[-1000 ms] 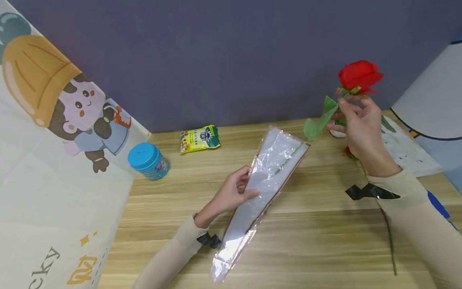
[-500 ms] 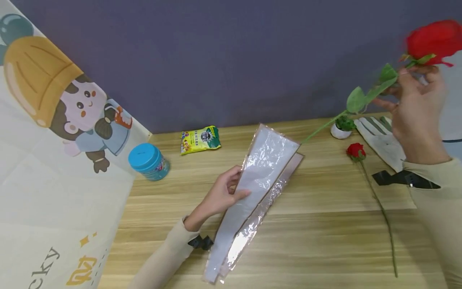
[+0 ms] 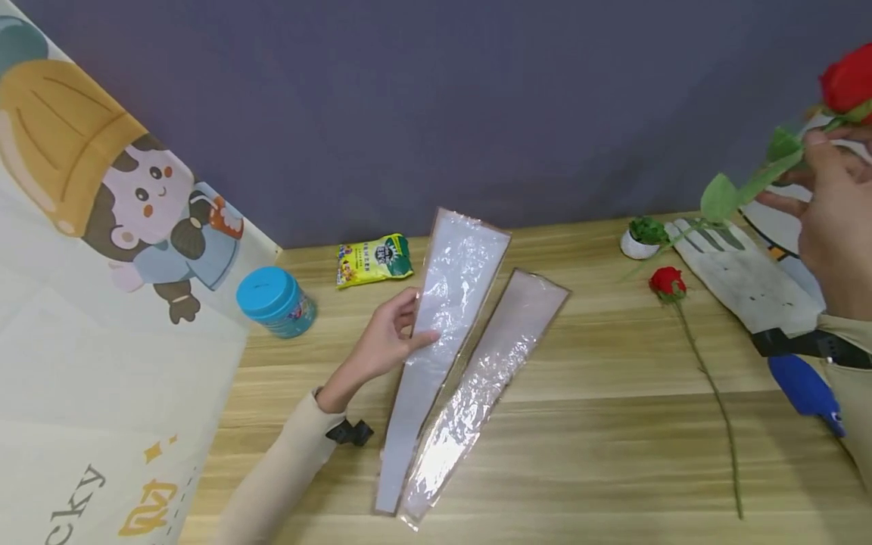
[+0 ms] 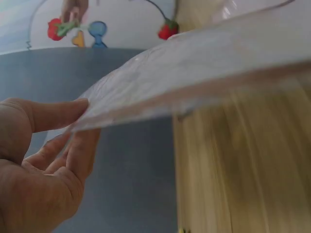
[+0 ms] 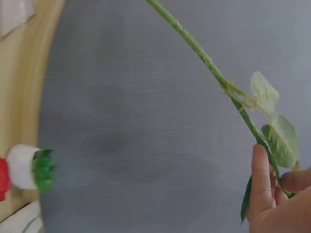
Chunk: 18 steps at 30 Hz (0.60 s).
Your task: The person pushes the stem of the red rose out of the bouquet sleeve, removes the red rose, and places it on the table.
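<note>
In the head view my left hand (image 3: 384,337) pinches the edge of a long tapering flower sleeve (image 3: 459,272), white with a clear shiny surface, thumb on top. The left wrist view shows the sleeve (image 4: 194,68) between thumb and fingers, curving slightly. At the far right my right hand (image 3: 838,197) holds a red rose (image 3: 851,79) by its green stem, just below the bloom. Part of the bloom is cut off by the frame edge. In the right wrist view the stem (image 5: 199,51) runs bare beyond its leaves (image 5: 282,141).
A second sleeve (image 3: 487,386) lies beside the held one. A smaller red rose (image 3: 666,284) lies on the wooden table (image 3: 579,454). Behind it are a potted plant (image 3: 639,238) and a pale glove-like item (image 3: 742,280). Leftward sit a yellow packet (image 3: 375,261) and blue jar (image 3: 275,303).
The right hand has drawn the rose's stem out of the sleeve and away to the right. My left hand has shifted left with its sleeve, parting it from the second one.
</note>
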Motion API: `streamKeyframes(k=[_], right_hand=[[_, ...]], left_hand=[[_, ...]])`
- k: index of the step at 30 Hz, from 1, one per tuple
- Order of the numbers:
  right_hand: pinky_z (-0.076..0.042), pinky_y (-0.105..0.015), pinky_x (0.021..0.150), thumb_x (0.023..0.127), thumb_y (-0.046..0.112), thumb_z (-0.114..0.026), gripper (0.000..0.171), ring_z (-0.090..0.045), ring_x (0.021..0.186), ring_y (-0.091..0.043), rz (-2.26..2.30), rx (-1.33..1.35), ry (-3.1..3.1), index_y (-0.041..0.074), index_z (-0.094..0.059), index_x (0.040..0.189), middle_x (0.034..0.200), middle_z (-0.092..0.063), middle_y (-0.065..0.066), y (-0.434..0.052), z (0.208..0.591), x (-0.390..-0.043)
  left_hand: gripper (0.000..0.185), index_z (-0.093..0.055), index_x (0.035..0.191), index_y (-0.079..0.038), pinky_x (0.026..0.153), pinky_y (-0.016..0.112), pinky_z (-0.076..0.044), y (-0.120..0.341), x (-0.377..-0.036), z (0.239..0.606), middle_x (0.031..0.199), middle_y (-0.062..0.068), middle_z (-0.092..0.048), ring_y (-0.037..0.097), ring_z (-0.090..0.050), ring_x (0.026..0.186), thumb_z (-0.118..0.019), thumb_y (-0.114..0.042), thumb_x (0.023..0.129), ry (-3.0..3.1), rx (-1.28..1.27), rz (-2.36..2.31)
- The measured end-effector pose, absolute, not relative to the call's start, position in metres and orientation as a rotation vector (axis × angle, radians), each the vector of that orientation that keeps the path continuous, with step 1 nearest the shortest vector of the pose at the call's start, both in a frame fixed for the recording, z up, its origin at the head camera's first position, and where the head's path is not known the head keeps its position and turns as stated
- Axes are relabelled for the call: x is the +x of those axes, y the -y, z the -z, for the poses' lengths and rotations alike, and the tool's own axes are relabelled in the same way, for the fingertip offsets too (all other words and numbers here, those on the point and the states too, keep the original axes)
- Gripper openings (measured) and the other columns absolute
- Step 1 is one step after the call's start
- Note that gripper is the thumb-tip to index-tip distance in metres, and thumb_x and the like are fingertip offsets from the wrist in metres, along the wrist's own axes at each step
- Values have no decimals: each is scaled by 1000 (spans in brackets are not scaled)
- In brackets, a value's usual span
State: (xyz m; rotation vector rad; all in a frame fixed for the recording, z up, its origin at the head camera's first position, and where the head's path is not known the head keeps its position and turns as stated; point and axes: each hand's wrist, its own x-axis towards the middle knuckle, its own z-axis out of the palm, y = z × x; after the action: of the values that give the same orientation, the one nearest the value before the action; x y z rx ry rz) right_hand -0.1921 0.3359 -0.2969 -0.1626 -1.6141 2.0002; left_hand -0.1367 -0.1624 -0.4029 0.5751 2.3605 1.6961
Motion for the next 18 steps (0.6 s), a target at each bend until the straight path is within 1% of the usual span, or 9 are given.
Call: streamKeyframes(k=[3,5,8,11,13,16,18], right_hand=[[-57,-13,54,102,20,-65,24,-60,75,-9,-2007,-126,1732,14,-57,123,98,-66,4,-338,308,-189],[-58,-14,52,101,19,-66,20,-61,73,-8,-2013,-103,1830,13,-57,118,99,-68,6,-338,316,-186],[-59,-18,50,100,18,-67,16,-62,68,-8,-2001,-91,1955,12,-59,113,97,-69,8,-336,327,-184],[-60,-21,51,101,18,-65,14,-64,70,-6,-2008,-93,2072,12,-60,112,98,-70,11,-334,338,-181],[-61,-21,53,102,17,-63,12,-65,70,-4,-1966,-92,2171,13,-60,113,98,-70,16,-332,345,-179],[-62,-20,56,105,20,-60,12,-65,71,0,-1822,-88,2365,16,-58,116,96,-67,23,-327,357,-176],[-62,-20,57,106,21,-58,11,-65,71,1,-1731,-83,2472,18,-58,116,95,-65,27,-323,366,-175]], left_hand=[[44,-57,126,3,83,28,-66,169,-145,404,119,25,-71,37,-74,110,-77,7,87,-2400,545,-1639],[49,-57,130,3,83,26,-65,173,-149,407,119,24,-70,33,-74,105,-77,8,86,-2412,513,-1600],[56,-56,136,3,80,25,-64,176,-154,414,117,24,-69,26,-72,96,-78,8,85,-2412,470,-1555],[57,-56,138,2,75,25,-63,178,-157,422,113,24,-69,21,-71,87,-79,7,85,-2418,428,-1504],[58,-56,138,1,71,25,-61,178,-158,425,111,22,-69,18,-69,83,-79,5,85,-2445,393,-1457],[59,-56,139,0,65,24,-59,176,-158,428,105,20,-69,15,-67,76,-79,5,85,-2481,319,-1393],[59,-56,139,0,64,23,-58,175,-158,429,103,19,-69,14,-66,74,-79,6,85,-2497,285,-1371]])
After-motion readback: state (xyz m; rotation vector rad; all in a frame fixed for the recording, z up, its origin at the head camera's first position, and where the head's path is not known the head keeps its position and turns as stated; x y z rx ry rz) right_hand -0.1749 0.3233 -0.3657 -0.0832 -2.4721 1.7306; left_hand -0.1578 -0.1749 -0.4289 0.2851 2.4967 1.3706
